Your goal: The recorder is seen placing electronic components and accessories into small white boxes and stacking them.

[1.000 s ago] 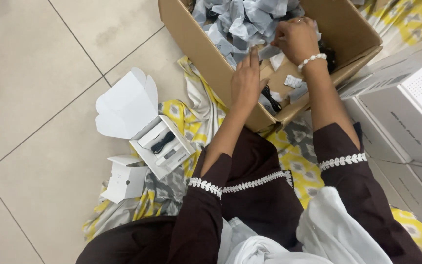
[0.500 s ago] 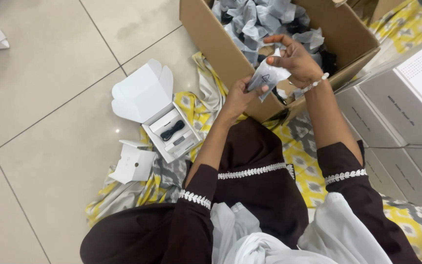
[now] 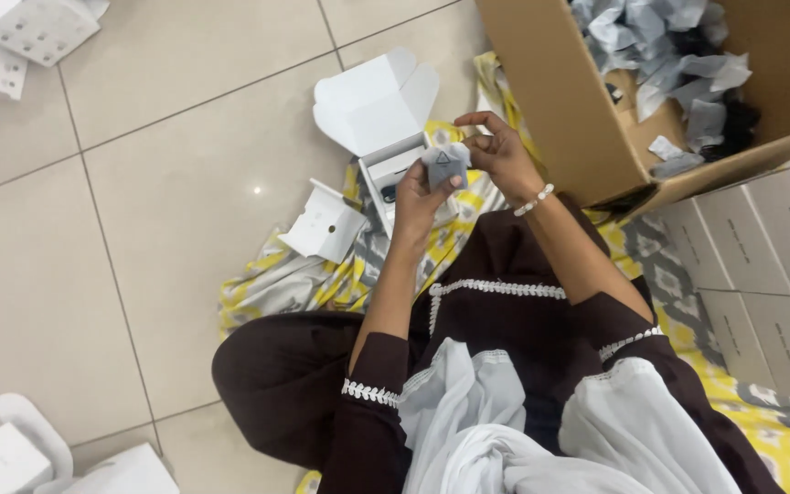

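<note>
1. At the far left I see flat white cartons (image 3: 11, 37) lying on the tiled floor (image 3: 185, 201), well apart from both hands.
2. A small white insert (image 3: 326, 224) sits on the edge of the yellow patterned cloth (image 3: 322, 279), just left of the hands.
3. Beside it stands an open white box (image 3: 381, 119), lid flaps up, with a dark item in its tray; the hands hover right over its near edge.
4. My left hand (image 3: 418, 197) is partly curled, fingers and thumb pinching the lower side of a small grey pouch (image 3: 445, 165). I read this as a grasp, not a fist.
5. The pouch is held up between both hands, above the open box and in front of my lap.
6. My right hand (image 3: 500, 151), with a pearl bracelet at the wrist, has its fingers bent and closed on the pouch's upper right edge.
7. Furthest right, a large cardboard box (image 3: 560, 110) holds many more grey pouches; white cartons (image 3: 770, 265) are stacked below it.
</note>
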